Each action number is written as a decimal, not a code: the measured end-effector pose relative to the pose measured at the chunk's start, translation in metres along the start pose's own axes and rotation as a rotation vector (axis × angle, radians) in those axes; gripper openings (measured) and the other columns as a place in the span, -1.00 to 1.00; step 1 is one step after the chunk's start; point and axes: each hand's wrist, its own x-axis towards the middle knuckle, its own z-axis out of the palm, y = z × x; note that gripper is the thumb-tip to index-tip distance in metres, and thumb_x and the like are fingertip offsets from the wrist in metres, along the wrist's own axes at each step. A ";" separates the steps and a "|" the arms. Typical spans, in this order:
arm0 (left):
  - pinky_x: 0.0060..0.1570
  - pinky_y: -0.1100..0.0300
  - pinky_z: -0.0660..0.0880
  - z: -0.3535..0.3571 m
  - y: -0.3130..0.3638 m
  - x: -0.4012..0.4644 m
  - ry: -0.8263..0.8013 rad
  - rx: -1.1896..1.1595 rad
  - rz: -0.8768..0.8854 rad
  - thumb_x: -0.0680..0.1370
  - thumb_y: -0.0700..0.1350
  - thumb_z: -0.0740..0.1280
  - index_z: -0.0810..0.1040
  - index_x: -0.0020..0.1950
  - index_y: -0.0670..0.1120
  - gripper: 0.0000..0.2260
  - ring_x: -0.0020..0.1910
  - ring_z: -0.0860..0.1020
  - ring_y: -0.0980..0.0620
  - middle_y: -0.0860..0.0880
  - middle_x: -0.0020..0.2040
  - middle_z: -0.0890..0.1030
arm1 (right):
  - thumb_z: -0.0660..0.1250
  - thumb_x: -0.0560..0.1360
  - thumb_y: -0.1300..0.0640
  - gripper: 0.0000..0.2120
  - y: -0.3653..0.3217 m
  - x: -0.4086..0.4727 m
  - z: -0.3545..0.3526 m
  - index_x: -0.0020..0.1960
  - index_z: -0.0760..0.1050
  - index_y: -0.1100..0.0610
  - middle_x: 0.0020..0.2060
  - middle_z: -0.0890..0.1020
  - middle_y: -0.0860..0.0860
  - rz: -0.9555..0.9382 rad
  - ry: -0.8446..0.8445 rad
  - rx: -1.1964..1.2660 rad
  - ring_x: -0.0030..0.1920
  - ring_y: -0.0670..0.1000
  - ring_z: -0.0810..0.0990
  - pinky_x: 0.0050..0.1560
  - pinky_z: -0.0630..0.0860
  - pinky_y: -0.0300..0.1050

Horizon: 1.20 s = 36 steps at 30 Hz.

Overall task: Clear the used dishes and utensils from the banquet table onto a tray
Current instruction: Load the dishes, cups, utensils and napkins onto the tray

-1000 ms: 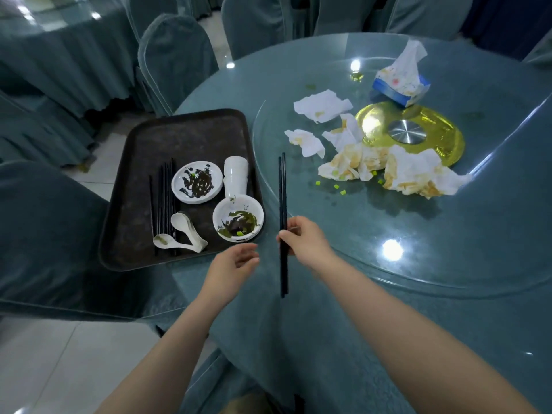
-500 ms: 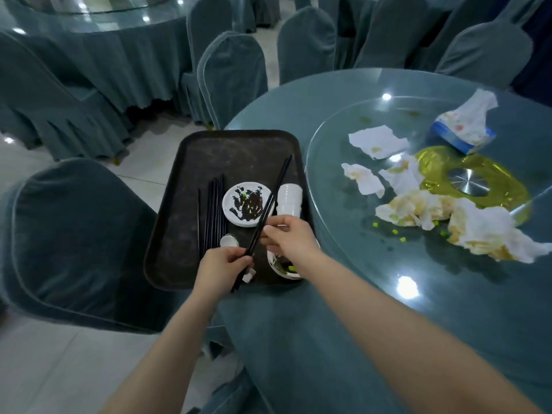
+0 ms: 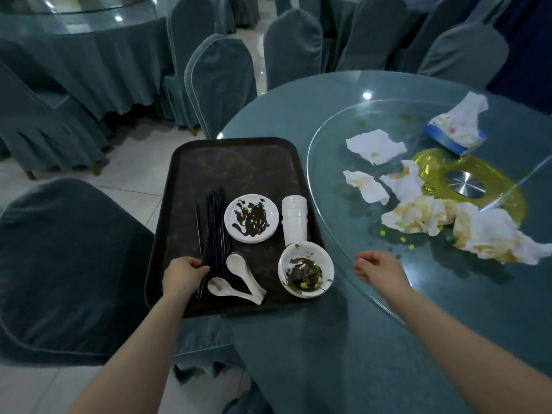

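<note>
1. While left hand (image 3: 183, 276) pinches chopsticks (image 3: 215, 231) down onto tray (image 3: 239, 162), plate (image 3: 251, 218), cups (image 3: 294, 222), bowl (image 3: 306, 270), spoons (image 3: 239, 277) sit loaded.
2. Right hand (image 3: 380, 270) loosely curled, empty, over tabletop (image 3: 283, 121); only soiled napkins (image 3: 466, 225) left, it seems.

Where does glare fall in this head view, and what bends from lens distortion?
Head view: ceiling lights glare as bright spots on the round glass turntable; the teal covered chairs lean and curve toward the frame's edges; the dark rectangular tray stays dim, matte.
</note>
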 end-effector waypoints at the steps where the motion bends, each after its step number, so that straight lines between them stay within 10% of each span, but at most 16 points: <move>1: -0.04 0.11 0.46 0.002 0.003 0.002 -0.006 -0.004 0.001 0.44 -0.06 0.47 0.65 0.10 -0.11 -0.73 -0.04 0.58 -0.10 -0.12 0.01 0.67 | 0.28 0.52 0.25 -0.89 0.005 0.000 -0.005 -0.02 0.58 0.12 -0.18 0.68 0.06 0.005 0.000 -0.024 -0.09 0.11 0.66 0.13 0.56 0.12; 9: 0.12 0.06 0.44 0.003 0.017 -0.010 0.058 0.020 0.142 0.50 -0.03 0.40 0.60 0.21 -0.13 -0.67 0.14 0.56 -0.14 -0.12 0.13 0.65 | 0.32 0.52 0.18 -0.76 0.039 -0.007 -0.036 0.17 0.57 0.15 0.14 0.62 0.06 -0.148 0.103 -0.425 0.17 0.07 0.56 0.12 0.37 -0.19; 18: 0.05 0.19 0.43 0.035 0.064 -0.090 0.034 -0.103 0.410 0.51 -0.20 0.31 0.59 0.18 -0.09 -0.75 0.04 0.58 0.07 0.02 0.05 0.66 | -0.01 0.64 -0.11 -0.43 0.123 -0.009 -0.108 0.57 -0.13 -0.04 0.57 -0.12 0.00 -0.170 -0.124 -1.056 0.55 0.15 -0.13 0.49 0.01 0.01; 28: 0.07 0.19 0.47 0.117 0.133 -0.186 -0.079 -0.138 0.501 0.49 -0.23 0.34 0.58 0.14 -0.07 -0.76 0.00 0.61 0.09 0.07 -0.08 0.64 | 0.09 0.65 0.02 -0.56 0.140 -0.011 -0.188 0.51 0.23 0.06 0.52 0.19 -0.01 -0.233 -0.282 -0.620 0.51 0.00 0.16 0.49 0.07 -0.13; 36: 0.11 0.14 0.48 0.195 0.197 -0.242 -0.148 -0.112 0.529 0.50 -0.27 0.34 0.53 0.16 -0.11 -0.76 0.03 0.62 0.00 0.00 -0.04 0.65 | 0.21 0.58 0.00 -0.64 0.155 0.008 -0.296 0.36 0.41 0.02 0.26 0.56 -0.01 -0.211 0.013 -0.439 0.23 0.03 0.53 0.13 0.39 -0.17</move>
